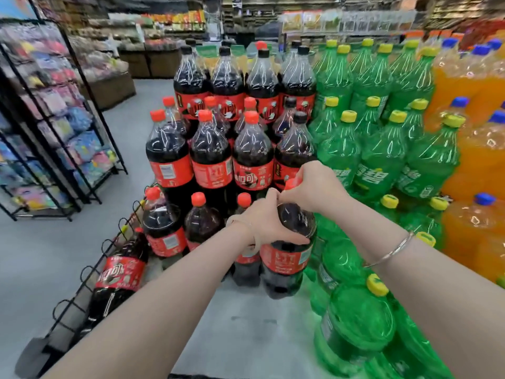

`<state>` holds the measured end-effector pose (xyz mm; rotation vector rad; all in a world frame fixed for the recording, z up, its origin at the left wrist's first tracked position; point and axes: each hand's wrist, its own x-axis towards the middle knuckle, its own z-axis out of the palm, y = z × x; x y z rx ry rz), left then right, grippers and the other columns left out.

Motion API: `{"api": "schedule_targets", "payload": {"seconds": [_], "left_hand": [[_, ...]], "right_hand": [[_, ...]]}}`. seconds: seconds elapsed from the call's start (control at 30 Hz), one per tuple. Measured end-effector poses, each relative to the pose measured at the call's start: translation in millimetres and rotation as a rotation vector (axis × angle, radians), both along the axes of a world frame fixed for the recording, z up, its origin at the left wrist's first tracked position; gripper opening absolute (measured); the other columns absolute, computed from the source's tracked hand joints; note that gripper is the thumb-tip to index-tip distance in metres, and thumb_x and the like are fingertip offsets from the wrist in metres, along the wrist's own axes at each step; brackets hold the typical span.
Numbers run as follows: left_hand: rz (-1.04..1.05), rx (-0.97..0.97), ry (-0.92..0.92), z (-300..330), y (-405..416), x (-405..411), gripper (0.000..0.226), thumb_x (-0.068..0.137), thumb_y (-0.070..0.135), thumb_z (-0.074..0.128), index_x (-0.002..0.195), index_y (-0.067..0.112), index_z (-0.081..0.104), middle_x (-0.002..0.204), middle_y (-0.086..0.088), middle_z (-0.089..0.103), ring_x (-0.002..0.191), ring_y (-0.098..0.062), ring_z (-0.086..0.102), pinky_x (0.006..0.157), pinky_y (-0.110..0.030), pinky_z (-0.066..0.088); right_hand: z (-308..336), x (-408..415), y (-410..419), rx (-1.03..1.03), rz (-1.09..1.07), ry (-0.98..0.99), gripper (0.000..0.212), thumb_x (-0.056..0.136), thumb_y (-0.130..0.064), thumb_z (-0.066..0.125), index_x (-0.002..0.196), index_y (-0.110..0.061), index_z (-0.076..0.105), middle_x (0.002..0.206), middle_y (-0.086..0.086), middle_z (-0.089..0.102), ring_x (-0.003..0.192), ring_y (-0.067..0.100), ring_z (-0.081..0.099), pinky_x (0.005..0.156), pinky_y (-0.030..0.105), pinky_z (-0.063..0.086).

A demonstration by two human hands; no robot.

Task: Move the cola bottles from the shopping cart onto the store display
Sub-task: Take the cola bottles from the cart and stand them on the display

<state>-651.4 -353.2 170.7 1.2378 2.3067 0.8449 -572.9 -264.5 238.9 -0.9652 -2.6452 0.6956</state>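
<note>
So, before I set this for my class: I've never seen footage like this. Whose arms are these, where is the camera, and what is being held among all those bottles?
There is no machine here. One wide-angle camera sits on a person's head and looks forward and down, so the two bare arms reaching in from the bottom are the wearer's own.

Both hands are on one cola bottle, dark with a red label. The left hand holds its shoulder; the right hand has its grip around the red cap end. The bottle stands upright in the front row of the display, at or just above the grey shelf.

Behind it, cola bottles are stacked in tiers. Green bottles stand to the right, with orange ones beyond. One cola bottle lies tilted against the black wire rail on the left.
</note>
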Motion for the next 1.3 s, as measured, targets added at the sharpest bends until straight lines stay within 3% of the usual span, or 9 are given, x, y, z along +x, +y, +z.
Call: {"api": "schedule_targets", "payload": {"seconds": [0.17,0.33,0.53,0.67,0.8,1.07,1.3], "left_hand": [[-0.036,-0.028,-0.042,-22,22,-15,0.082,0.051,0.046,0.087,0.107,0.014,0.036,0.111,-0.004,0.057,0.103,-0.020,0.057,0.087,-0.042,0.049],[-0.037,-0.027,-0.078,-45,39,-22,0.083,0.052,0.040,0.089,0.110,0.011,0.037,0.108,-0.005,0.053,0.102,-0.022,0.055,0.085,-0.041,0.048],[-0.039,-0.071,-0.079,-70,56,-31,0.084,0.051,0.037,0.089,0.111,0.012,0.036,0.112,-0.010,0.050,0.104,-0.027,0.050,0.088,-0.046,0.046],[-0.045,-0.097,-0.053,-78,65,-36,0.090,0.049,0.038,0.089,0.120,0.011,0.040,0.116,-0.010,0.049,0.109,-0.028,0.048,0.091,-0.046,0.046],[-0.066,-0.143,-0.046,-85,69,-43,0.091,0.047,0.040,0.088,0.124,0.015,0.046,0.120,-0.007,0.048,0.112,-0.028,0.047,0.093,-0.044,0.045],[-0.054,-0.145,-0.094,-88,77,-49,0.096,0.057,0.027,0.088,0.135,0.013,0.035,0.127,-0.010,0.045,0.118,-0.028,0.044,0.096,-0.038,0.041],[-0.016,-0.106,-0.096,-84,77,-46,0.099,0.059,0.021,0.088,0.138,0.008,0.031,0.134,-0.012,0.042,0.125,-0.027,0.041,0.099,-0.033,0.036]], "right_hand": [[-20,-13,15,-0.028,-0.056,-0.062,0.040,0.074,-0.032,0.071,0.062,-0.012,0.038,0.064,0.003,0.044,0.066,0.026,0.045,0.045,0.027,0.029],[-38,-23,25,-0.025,-0.058,-0.086,0.030,0.078,-0.031,0.068,0.079,-0.009,0.048,0.084,0.008,0.053,0.079,0.027,0.051,0.065,0.029,0.037],[-58,-28,36,-0.077,-0.060,-0.091,0.036,0.079,-0.024,0.067,0.065,-0.016,0.034,0.071,0.000,0.045,0.076,0.025,0.047,0.051,0.030,0.031],[-69,-35,45,-0.079,-0.057,-0.107,0.041,0.080,-0.025,0.067,0.064,-0.019,0.030,0.070,-0.002,0.042,0.078,0.024,0.046,0.063,0.029,0.034],[-83,-43,51,-0.106,-0.079,-0.117,0.041,0.080,-0.030,0.068,0.065,-0.017,0.032,0.079,0.004,0.050,0.076,0.026,0.048,0.050,0.030,0.030],[-93,-52,63,-0.121,-0.072,-0.123,0.032,0.082,-0.028,0.066,0.075,-0.010,0.040,0.085,0.008,0.053,0.073,0.026,0.048,0.046,0.027,0.029],[-90,-58,66,-0.104,-0.060,-0.177,0.046,0.083,-0.031,0.065,0.064,-0.021,0.024,0.084,0.006,0.050,0.076,0.027,0.049,0.048,0.028,0.031]]}}
